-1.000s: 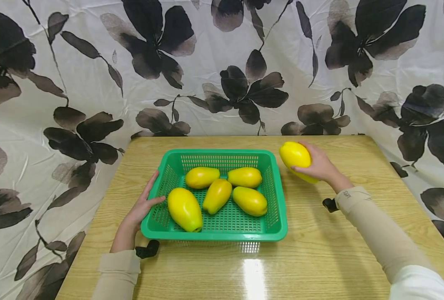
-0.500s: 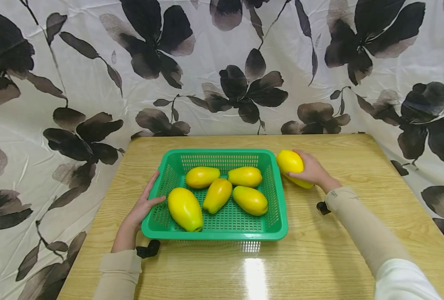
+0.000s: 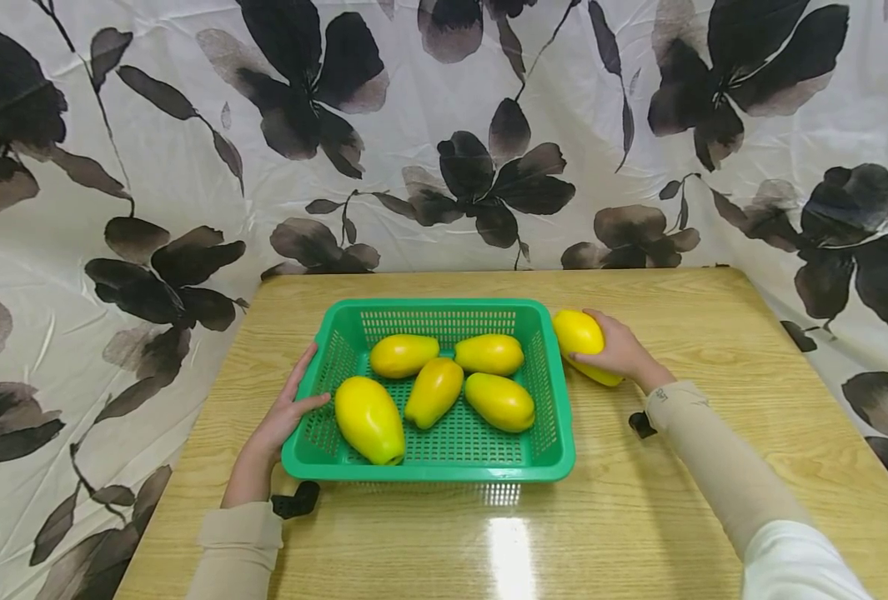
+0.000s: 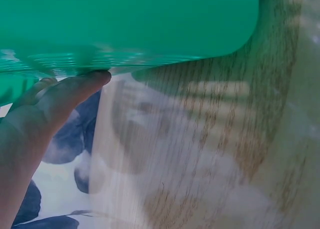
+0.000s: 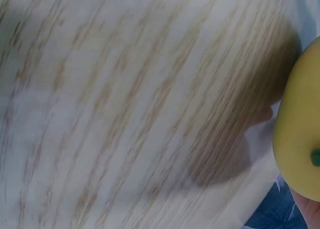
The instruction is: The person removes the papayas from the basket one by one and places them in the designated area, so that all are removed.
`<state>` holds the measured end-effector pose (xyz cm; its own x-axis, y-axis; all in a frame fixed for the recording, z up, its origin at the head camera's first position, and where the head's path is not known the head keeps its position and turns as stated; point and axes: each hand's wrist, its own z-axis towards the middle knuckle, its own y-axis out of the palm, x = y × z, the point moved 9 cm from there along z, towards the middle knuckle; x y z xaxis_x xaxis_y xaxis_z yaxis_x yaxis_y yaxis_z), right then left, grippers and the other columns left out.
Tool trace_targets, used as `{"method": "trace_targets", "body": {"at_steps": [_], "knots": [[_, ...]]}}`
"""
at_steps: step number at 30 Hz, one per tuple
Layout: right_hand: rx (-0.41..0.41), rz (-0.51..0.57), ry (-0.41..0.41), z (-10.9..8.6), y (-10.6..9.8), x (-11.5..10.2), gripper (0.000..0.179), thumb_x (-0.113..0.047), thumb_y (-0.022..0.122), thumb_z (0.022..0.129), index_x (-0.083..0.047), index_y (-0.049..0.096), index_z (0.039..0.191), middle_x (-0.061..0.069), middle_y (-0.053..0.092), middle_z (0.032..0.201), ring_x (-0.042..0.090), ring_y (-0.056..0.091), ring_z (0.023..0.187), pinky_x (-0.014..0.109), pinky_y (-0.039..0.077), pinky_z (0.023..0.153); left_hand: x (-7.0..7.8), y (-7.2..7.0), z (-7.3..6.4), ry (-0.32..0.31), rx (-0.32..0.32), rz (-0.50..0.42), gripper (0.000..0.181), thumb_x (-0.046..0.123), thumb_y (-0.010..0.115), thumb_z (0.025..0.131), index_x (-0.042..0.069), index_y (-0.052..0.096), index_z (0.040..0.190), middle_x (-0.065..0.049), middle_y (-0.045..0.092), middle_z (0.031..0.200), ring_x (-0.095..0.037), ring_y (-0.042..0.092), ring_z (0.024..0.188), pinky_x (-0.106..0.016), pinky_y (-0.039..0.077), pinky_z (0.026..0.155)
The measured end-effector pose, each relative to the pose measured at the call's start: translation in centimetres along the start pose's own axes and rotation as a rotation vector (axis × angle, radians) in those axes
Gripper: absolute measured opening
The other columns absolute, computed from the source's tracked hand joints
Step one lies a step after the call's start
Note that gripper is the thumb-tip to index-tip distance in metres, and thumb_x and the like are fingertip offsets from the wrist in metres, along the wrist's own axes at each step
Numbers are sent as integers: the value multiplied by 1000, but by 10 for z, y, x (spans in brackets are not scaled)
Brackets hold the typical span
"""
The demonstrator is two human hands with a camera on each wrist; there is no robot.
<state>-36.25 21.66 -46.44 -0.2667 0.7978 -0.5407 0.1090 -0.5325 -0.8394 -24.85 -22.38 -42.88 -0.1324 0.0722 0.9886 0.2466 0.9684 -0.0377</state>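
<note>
My right hand (image 3: 619, 346) holds a yellow fruit (image 3: 580, 332) just outside the basket's right wall; I can't tell whether it touches that wall or the table (image 3: 428, 550). Thumb and fingers lie around its sides, gripping it. Its long axis runs diagonally: the rounded far end points away and left, the other end toward me and right, below the wrist. On the right wrist feed I see a green spot (image 5: 316, 157) on the end facing that camera.

My left hand (image 3: 282, 421) rests against the left side of the green basket (image 3: 428, 472), thumb spread from the extended fingers and lying across the rim. Inside lie five other fruits (image 3: 368, 419); the front-left one slants the same way as mine.
</note>
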Motion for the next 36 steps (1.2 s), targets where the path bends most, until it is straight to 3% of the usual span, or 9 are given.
{"method": "trace_targets", "body": {"at_steps": [8,13,18,25,36], "knots": [[-12,12,3,1,2,-1,85,-42,65,68,-3,24,132,21,36,125,34,39,106,50,31,85,1,1,-1,5,0,-10,70,-1,40,86,25,0,138,-4,-11,141,-33,10,124,-44,32,88],[-15,18,8,0,0,-4,87,-41,66,67,-4,22,133,22,35,126,35,38,108,51,30,86,2,0,-1,7,15,21,70,-1,41,86,24,0,138,-3,-11,141,-32,5,125,-52,23,91],[-16,15,10,-3,-1,-7,89,-43,66,66,-6,21,134,22,36,125,35,38,107,52,30,84,1,0,0,5,9,9,70,0,41,86,24,0,138,-4,-11,141,-32,8,125,-49,25,91],[-23,-11,-3,-2,-4,-8,92,-48,66,65,-8,21,134,20,36,126,35,37,108,52,30,85,-3,-4,1,18,23,59,70,1,42,86,27,2,138,0,-11,141,-29,-1,126,-52,19,93],[-28,-27,-37,-5,-18,-17,94,-52,65,63,-15,20,135,18,36,126,35,40,106,52,31,85,-4,-6,1,12,37,92,70,3,44,86,29,3,137,1,-10,142,-29,-3,126,-56,15,93]]}}
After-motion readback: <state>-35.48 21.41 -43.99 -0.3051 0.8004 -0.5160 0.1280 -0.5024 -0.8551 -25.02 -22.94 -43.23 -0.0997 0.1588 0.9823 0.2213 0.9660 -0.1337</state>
